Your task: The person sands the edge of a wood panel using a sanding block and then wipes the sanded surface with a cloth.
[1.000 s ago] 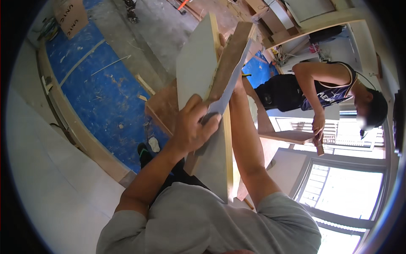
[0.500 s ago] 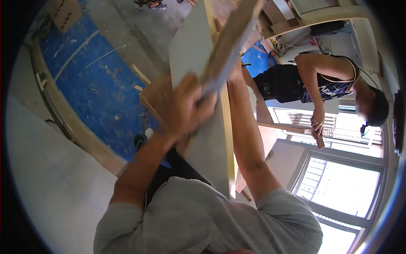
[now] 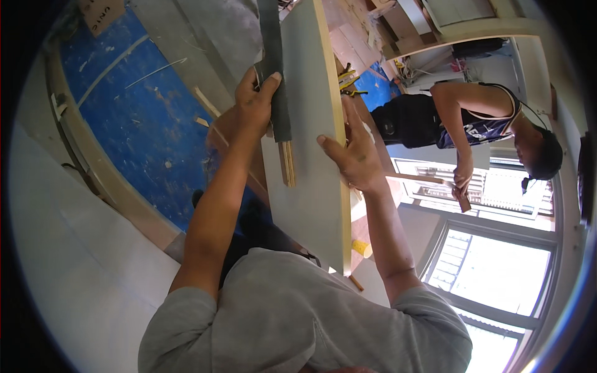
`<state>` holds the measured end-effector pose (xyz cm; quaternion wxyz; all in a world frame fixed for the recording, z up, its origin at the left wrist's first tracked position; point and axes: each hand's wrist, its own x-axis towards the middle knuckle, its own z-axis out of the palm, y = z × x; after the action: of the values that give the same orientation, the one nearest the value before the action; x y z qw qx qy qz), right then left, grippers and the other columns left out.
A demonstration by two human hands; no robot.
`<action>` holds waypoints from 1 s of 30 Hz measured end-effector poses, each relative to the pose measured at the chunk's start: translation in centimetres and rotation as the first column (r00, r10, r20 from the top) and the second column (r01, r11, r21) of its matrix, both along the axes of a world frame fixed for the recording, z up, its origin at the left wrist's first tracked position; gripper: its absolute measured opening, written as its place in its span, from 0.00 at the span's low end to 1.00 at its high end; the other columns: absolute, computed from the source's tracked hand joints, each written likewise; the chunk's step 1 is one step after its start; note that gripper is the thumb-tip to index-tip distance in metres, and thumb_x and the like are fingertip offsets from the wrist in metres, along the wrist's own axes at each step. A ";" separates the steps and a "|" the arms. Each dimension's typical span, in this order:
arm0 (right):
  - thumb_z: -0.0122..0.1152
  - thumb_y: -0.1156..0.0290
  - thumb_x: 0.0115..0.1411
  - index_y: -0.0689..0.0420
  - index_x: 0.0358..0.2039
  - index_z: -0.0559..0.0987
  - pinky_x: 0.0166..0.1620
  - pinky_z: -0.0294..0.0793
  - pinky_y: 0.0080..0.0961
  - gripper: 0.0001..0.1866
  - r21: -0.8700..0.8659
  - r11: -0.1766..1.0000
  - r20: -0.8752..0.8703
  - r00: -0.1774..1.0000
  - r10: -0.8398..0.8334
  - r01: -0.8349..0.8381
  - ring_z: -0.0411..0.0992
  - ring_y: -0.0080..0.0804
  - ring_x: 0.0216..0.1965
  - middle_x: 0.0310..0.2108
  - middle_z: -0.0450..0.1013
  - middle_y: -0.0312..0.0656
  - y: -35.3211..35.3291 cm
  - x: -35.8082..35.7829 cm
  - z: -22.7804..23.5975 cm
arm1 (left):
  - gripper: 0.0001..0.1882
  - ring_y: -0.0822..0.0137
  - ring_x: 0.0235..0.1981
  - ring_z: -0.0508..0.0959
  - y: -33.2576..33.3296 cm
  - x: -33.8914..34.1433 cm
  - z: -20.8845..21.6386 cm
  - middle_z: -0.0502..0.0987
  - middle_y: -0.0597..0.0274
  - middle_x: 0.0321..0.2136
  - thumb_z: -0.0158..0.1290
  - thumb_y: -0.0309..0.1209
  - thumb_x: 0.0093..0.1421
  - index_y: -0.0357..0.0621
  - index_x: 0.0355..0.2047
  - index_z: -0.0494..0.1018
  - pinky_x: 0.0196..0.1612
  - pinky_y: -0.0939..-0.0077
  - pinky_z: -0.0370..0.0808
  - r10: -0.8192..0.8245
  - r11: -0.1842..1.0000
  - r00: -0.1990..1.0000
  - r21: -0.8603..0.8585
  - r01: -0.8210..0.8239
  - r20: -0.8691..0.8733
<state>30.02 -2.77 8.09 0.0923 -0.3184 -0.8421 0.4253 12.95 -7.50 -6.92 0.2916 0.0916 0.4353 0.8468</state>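
A long plywood strip (image 3: 288,165) with a dark grey face, resembling a sanding board, lies along a pale grey panel (image 3: 305,211). My left hand (image 3: 255,105) is closed around its edge, thumb on the dark face and fingers underneath. The panel stretches away from my body and has a light wooden edge (image 3: 339,205) on its right side. Over that edge sits my right hand (image 3: 360,155), its thumb on the panel's face and its fingers along the far side, partly hidden.
At the right a person (image 3: 479,118) in a dark sleeveless top holds a small wooden piece (image 3: 463,198). Yellow-handled tools (image 3: 348,81) lie beyond my right hand. A yellow round object (image 3: 361,248) is beside the panel's near end. Blue sheeting (image 3: 143,118) covers the floor at left.
The strip has come down from a raised, blurred position over the panel's edge to the panel's left part, with my left hand. My right hand has drawn nearer, its thumb now over the edge.
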 end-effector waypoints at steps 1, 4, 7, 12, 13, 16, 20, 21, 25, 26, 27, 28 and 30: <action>0.62 0.73 0.65 0.68 0.68 0.68 0.57 0.74 0.29 0.32 0.029 1.000 0.072 0.997 0.004 -0.006 0.75 0.31 0.55 0.59 0.75 0.53 -0.2 0.0 1.4 | 0.12 0.75 0.36 0.79 -0.6 0.6 -0.6 0.82 0.62 0.36 0.59 0.32 0.68 0.35 0.45 0.78 0.40 0.77 0.76 -0.005 1.000 1.000 -0.008 0.005 0.011; 0.61 0.73 0.64 0.67 0.61 0.75 0.50 0.77 0.28 0.25 -0.024 0.999 0.039 0.999 -0.025 0.026 0.78 0.27 0.46 0.50 0.79 0.48 1.3 1.7 1.0 | 0.11 0.74 0.36 0.80 -2.6 2.6 -1.2 0.82 0.61 0.37 0.59 0.31 0.68 0.35 0.44 0.78 0.40 0.77 0.77 -0.037 0.999 0.997 0.028 0.035 0.072; 0.59 0.75 0.66 0.65 0.62 0.75 0.52 0.74 0.23 0.24 -0.035 0.996 0.067 0.994 -0.081 0.083 0.76 0.23 0.45 0.46 0.80 0.41 3.0 3.7 0.7 | 0.11 0.71 0.33 0.81 -4.0 4.1 -2.4 0.83 0.61 0.35 0.60 0.31 0.67 0.35 0.45 0.78 0.38 0.76 0.77 -0.075 0.997 0.996 -0.032 0.077 0.055; 0.62 0.72 0.67 0.66 0.53 0.79 0.46 0.75 0.21 0.17 -0.188 0.965 0.124 0.979 -0.164 0.185 0.75 0.19 0.40 0.40 0.80 0.37 3.9 7.3 0.7 | 0.17 0.58 0.42 0.88 -5.8 5.2 -3.9 0.80 0.51 0.41 0.54 0.24 0.67 0.28 0.55 0.71 0.35 0.72 0.88 -0.119 0.990 0.982 -0.094 0.106 -0.144; 0.62 0.72 0.67 0.66 0.54 0.79 0.46 0.75 0.21 0.17 -0.202 0.958 0.151 0.973 -0.175 0.203 0.75 0.19 0.40 0.40 0.80 0.38 4.0 8.0 0.8 | 0.19 0.58 0.41 0.88 -6.2 5.5 -3.9 0.80 0.50 0.40 0.53 0.23 0.67 0.28 0.56 0.70 0.35 0.72 0.88 -0.125 0.988 0.976 -0.108 0.107 -0.177; 0.63 0.72 0.66 0.66 0.55 0.79 0.47 0.75 0.22 0.19 -0.152 0.973 0.155 0.976 -0.151 0.174 0.76 0.21 0.41 0.41 0.81 0.39 3.9 9.4 1.1 | 0.26 0.59 0.43 0.87 -6.7 6.8 -3.6 0.80 0.52 0.40 0.53 0.24 0.68 0.30 0.65 0.65 0.36 0.73 0.86 -0.154 0.980 0.974 -0.149 0.130 -0.167; 0.64 0.73 0.64 0.67 0.57 0.79 0.51 0.75 0.23 0.21 -0.103 0.983 0.119 0.983 -0.137 0.149 0.77 0.23 0.43 0.43 0.81 0.40 4.3 10.3 1.4 | 0.12 0.77 0.32 0.78 -7.5 8.1 -3.1 0.81 0.65 0.33 0.59 0.29 0.67 0.34 0.47 0.78 0.38 0.77 0.75 -0.182 0.979 0.982 -0.108 0.175 -0.051; 0.64 0.74 0.64 0.67 0.58 0.79 0.53 0.75 0.24 0.22 -0.101 0.985 0.118 0.985 -0.126 0.139 0.77 0.24 0.44 0.44 0.81 0.41 4.4 10.3 1.5 | 0.12 0.77 0.32 0.78 -7.7 8.3 -2.8 0.81 0.66 0.33 0.59 0.29 0.67 0.34 0.47 0.78 0.37 0.77 0.75 -0.204 0.973 0.976 -0.129 0.194 -0.070; 0.65 0.75 0.63 0.65 0.61 0.77 0.58 0.73 0.27 0.25 -0.108 0.985 0.133 0.984 -0.119 0.134 0.77 0.27 0.49 0.48 0.80 0.42 4.5 10.3 1.9 | 0.11 0.76 0.31 0.77 -8.3 9.2 -1.9 0.80 0.66 0.32 0.58 0.29 0.67 0.35 0.46 0.78 0.35 0.77 0.74 -0.205 0.972 0.972 -0.139 0.189 -0.114; 0.65 0.75 0.63 0.65 0.62 0.77 0.60 0.72 0.28 0.26 -0.113 0.983 0.141 0.982 -0.126 0.143 0.76 0.28 0.51 0.49 0.80 0.43 4.4 10.3 1.9 | 0.11 0.76 0.31 0.77 -8.5 9.3 -1.9 0.80 0.66 0.32 0.58 0.29 0.67 0.35 0.45 0.78 0.35 0.77 0.74 -0.214 0.970 0.971 -0.140 0.198 -0.105; 0.66 0.75 0.62 0.65 0.63 0.75 0.61 0.71 0.28 0.28 -0.115 0.983 0.126 0.984 -0.129 0.144 0.76 0.29 0.53 0.51 0.79 0.44 4.4 10.3 2.1 | 0.11 0.76 0.30 0.77 -8.6 9.4 -1.8 0.80 0.67 0.31 0.58 0.30 0.67 0.35 0.45 0.78 0.35 0.77 0.74 -0.220 0.968 0.971 -0.142 0.206 -0.097; 0.66 0.76 0.62 0.64 0.65 0.74 0.62 0.70 0.29 0.30 -0.116 0.983 0.111 0.985 -0.132 0.145 0.75 0.30 0.55 0.53 0.79 0.45 4.3 10.5 2.2 | 0.11 0.76 0.30 0.77 -8.7 9.5 -1.8 0.80 0.67 0.31 0.59 0.30 0.67 0.35 0.45 0.78 0.35 0.77 0.74 -0.227 0.966 0.970 -0.143 0.213 -0.088; 0.66 0.77 0.60 0.64 0.68 0.71 0.64 0.69 0.30 0.34 -0.063 0.991 0.123 0.987 -0.107 0.115 0.74 0.32 0.58 0.58 0.77 0.47 4.1 10.9 2.7 | 0.11 0.77 0.30 0.77 -8.3 9.6 -2.5 0.80 0.67 0.31 0.59 0.30 0.67 0.36 0.45 0.78 0.35 0.77 0.74 -0.173 0.981 0.978 -0.111 0.160 -0.115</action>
<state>40.93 1.28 10.75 0.0543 -0.3928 -0.8117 0.4289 22.56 -15.77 -9.43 0.3384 0.1651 0.4858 0.7888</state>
